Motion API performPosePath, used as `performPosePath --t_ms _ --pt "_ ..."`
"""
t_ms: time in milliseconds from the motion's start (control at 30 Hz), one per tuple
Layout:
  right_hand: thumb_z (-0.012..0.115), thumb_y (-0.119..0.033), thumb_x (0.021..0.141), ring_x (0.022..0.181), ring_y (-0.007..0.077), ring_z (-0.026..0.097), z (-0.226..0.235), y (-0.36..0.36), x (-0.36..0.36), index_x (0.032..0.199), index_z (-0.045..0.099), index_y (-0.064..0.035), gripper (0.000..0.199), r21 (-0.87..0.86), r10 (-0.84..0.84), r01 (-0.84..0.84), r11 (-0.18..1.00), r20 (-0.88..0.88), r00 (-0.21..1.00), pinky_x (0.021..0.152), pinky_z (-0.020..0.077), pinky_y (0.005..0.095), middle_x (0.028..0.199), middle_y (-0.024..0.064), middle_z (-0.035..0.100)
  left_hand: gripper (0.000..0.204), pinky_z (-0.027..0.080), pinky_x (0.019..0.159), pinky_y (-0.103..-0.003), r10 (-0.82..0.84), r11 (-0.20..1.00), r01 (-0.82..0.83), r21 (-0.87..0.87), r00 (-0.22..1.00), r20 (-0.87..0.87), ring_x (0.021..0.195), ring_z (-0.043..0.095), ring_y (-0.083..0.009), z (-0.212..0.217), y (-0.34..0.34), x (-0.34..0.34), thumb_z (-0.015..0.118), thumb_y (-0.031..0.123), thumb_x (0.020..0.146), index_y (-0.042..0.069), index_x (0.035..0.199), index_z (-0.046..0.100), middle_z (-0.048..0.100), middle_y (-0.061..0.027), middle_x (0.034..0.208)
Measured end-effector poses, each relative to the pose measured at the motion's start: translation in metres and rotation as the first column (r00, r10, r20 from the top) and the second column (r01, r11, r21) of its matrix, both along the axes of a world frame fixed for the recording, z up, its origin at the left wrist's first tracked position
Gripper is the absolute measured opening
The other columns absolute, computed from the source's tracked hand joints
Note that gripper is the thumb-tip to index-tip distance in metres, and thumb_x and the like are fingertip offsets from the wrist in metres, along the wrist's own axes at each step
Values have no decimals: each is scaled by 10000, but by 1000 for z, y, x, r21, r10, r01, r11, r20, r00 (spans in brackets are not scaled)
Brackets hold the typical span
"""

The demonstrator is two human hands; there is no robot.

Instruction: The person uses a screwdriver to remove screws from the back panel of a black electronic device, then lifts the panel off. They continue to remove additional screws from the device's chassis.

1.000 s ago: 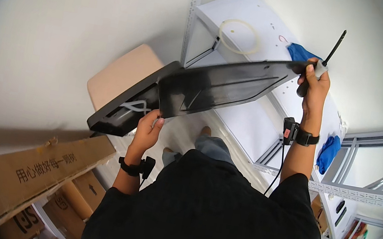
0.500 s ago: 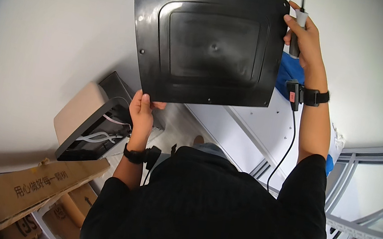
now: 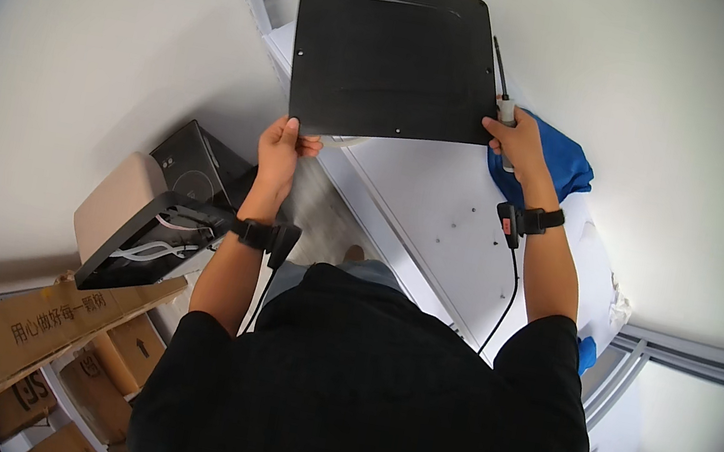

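A black, roughly rectangular plastic panel point(image 3: 394, 64) with holes along its edges is held up in front of me, over the white tabletop point(image 3: 418, 178). My left hand point(image 3: 281, 150) grips its near left corner, thumb on top and fingers underneath. At the near right corner, my right hand point(image 3: 517, 145) pinches the panel between thumb and fingers. That same hand also holds a screwdriver point(image 3: 506, 112) with a grey and dark handle, its shaft pointing away from me. Several small dark screws point(image 3: 474, 210) lie scattered on the tabletop.
Blue cloth point(image 3: 565, 159) lies on the table beyond my right wrist. To the left stand a beige-topped casing point(image 3: 121, 205) with white tubes inside and a black box point(image 3: 200, 161). Cardboard boxes point(image 3: 49, 322) sit lower left. Metal framing point(image 3: 634, 377) is at right.
Both hands have lowered the panel nearer the table and tilted it flatter, so it looks smaller. The right hand came down and inward with the screwdriver. More tabletop and blue cloth show.
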State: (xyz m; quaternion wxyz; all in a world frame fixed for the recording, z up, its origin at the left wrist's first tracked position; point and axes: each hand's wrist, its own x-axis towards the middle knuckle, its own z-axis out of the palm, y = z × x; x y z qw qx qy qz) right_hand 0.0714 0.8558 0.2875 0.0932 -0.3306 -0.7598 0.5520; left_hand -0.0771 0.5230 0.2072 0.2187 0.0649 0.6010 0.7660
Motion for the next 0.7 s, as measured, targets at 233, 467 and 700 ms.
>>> performPosePath --t_ms 233,467,700 --pt "674 -83 771 601 186 573 -35 17 -11 1012 612 28 272 233 8 -36 972 117 993 598 466 316 738 113 621 303 419 549 -269 -72 898 28 -440 994 -85 581 532 -95 -24 18 -16 468 257 975 13 873 614 593 -36 632" --pt "685 -82 777 588 166 566 -57 29 -17 1017 581 67 301 346 44 -94 934 149 988 555 472 292 773 125 613 292 466 628 -411 -116 731 -168 -662 925 -362 703 624 -317 -38 26 -15 509 330 940 58 953 612 631 -153 718" --pt "691 -99 778 547 160 558 -85 51 -18 1036 591 50 314 464 37 -124 877 190 981 528 459 294 709 105 604 320 492 731 -476 -203 542 -202 -816 911 -360 840 619 -407 -24 41 -13 504 339 925 121 1134 608 664 -184 844"
